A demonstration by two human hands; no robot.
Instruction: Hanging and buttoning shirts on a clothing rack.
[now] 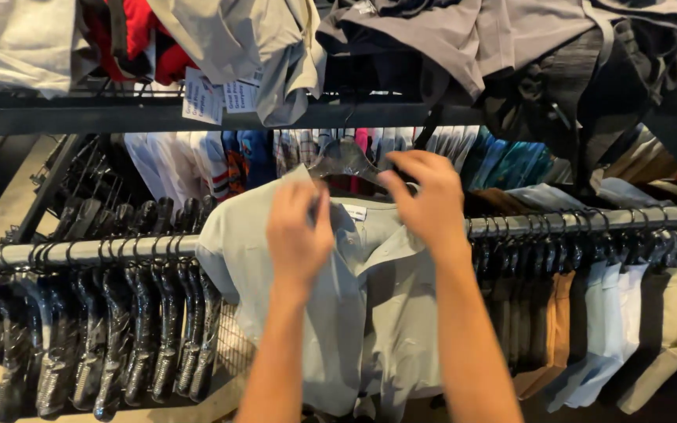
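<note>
Two hands were dressing one pale grey shirt (370, 313) on its hanger (346, 160): our left hand (298, 231) pinched the collar, our right hand (429, 204) gripped the hanger at twelve o'clock; buttoning seemed next.

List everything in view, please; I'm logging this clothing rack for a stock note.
shirt: one, pale grey-green, centre, on a hanger
hanger: one, dark, at the shirt's collar
rail: one, metal, running left to right
empty hangers: many, black, left on the rail
hung garments: several, tan, white and beige, right on the rail
folded clothes: several, grey, beige and red, top shelf
paper tags: a few, white, upper left
left hand: on the shirt's collar
right hand: by the hanger
</note>
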